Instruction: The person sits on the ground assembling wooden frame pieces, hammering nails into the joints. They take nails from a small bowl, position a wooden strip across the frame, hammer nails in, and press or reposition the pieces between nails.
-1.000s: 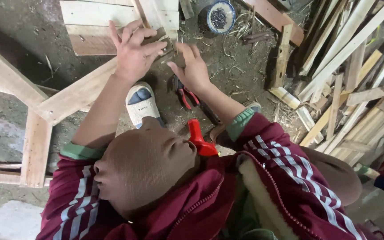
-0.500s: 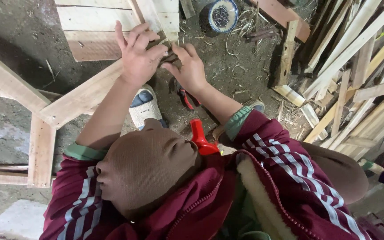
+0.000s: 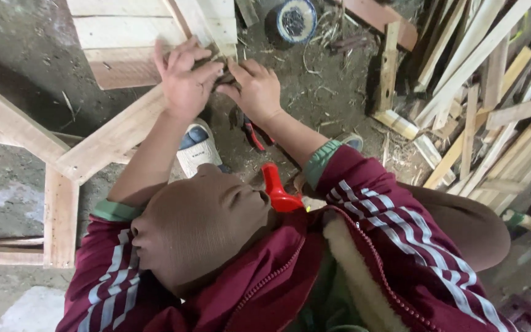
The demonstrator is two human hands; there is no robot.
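Dirt floor (image 3: 26,67) w/ scattered wood slats (image 3: 480,80)

You have one view only, from the camera worn on your head, so nothing overlaps with a second angle. It looks almost straight down your own front: the maroon striped jacket (image 3: 364,258) fills the bottom half, very near the lens, and your forearms run away from it toward the top edge. The left hand (image 3: 182,83) and right hand (image 3: 256,92) sit in the upper middle, close together (farther from the lens than the sleeves). Beyond them lies the dirt floor (image 3: 19,61), with the wooden frame (image 3: 109,138) left and a heap of wood offcuts (image 3: 487,104) at the right edge.
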